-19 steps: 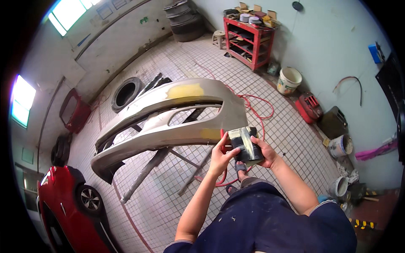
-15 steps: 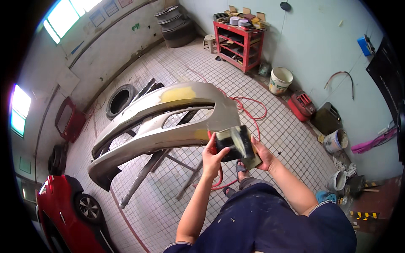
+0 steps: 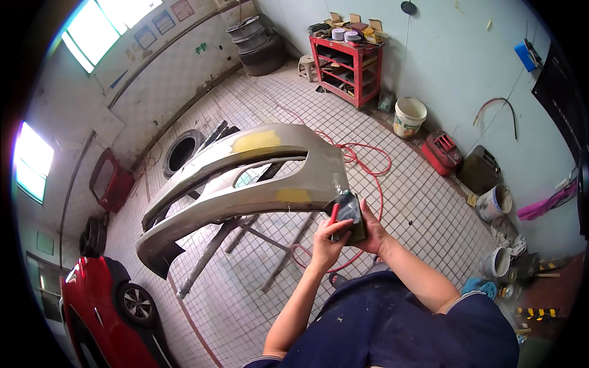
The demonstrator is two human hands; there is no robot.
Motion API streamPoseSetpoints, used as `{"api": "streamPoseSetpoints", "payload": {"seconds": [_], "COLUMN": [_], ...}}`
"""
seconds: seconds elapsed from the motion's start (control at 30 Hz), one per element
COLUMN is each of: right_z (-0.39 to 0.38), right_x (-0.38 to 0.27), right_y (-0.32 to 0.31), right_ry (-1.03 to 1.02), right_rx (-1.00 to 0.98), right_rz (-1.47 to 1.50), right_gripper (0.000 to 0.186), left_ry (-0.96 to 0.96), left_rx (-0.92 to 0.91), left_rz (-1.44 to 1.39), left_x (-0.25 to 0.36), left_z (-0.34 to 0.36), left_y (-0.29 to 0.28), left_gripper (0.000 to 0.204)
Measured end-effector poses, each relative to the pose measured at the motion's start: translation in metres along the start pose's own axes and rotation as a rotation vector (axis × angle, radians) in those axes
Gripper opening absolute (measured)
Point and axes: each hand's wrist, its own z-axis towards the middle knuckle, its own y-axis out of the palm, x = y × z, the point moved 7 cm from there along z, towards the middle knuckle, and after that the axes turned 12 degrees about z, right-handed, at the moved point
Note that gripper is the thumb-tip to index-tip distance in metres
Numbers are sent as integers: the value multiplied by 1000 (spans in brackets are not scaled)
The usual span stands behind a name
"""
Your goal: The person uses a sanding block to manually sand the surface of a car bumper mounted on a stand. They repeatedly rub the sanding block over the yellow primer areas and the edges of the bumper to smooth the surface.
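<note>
My left hand [image 3: 329, 246] and my right hand [image 3: 373, 232] hold a small dark flat board [image 3: 350, 211] with a pale grey smear on its face. Fingers of the left lie across its lower left part, closed. The right grips its right edge from beside and beneath, and an olive edge shows there. A short red stick-like thing [image 3: 335, 212] sticks up by the left fingers; its kind I cannot make out. Just beyond the board is the right end of a grey car bumper [image 3: 257, 193] with two yellow patches, resting on a metal stand [image 3: 208, 257].
A red hose [image 3: 381, 184] coils over the tiled floor behind the bumper. Along the right wall stand a red shelf cart [image 3: 350, 70], a white bucket [image 3: 410, 119], a red case [image 3: 440, 153] and other buckets. Tires [image 3: 183, 152] and a red car [image 3: 110, 306] are on the left.
The board has turned and tilted, so its face looks narrower. Both hands have come closer together, and the left has shifted right and down. The view has swung slightly.
</note>
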Motion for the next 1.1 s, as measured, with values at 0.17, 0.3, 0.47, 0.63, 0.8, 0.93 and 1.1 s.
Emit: {"api": "streamPoseSetpoints", "payload": {"seconds": [0.17, 0.3, 0.47, 0.63, 0.8, 0.93, 1.1], "right_z": [-2, -24, -31, -32, -20, -4, 28], "right_x": [-41, -58, -55, -42, -38, -35, -10], "right_y": [-45, -22, -14, -5, -4, 0, 33], "right_ry": [51, 44, 153, 277, 197, 233, 65], "right_rx": [-96, -108, -188, -178, -138, -159, -165], "right_rz": [-17, -203, -338, -223, -273, -264, -184], "right_gripper": [46, 54, 73, 69, 65, 70, 59], "left_ry": [-62, -286, -266, -346, -329, -288, -181], "left_rx": [-140, 187, 406, 528, 542, 472, 522], "left_rz": [-132, -108, 205, 455, 496, 427, 452], "left_x": [-8, -25, -10, -5, 4, -7, -13], "left_z": [6, 11, 16, 2, 7, 21, 35], "left_y": [52, 55, 61, 67, 76, 63, 22], "left_gripper": [72, 60, 56, 60, 63, 68, 62]}}
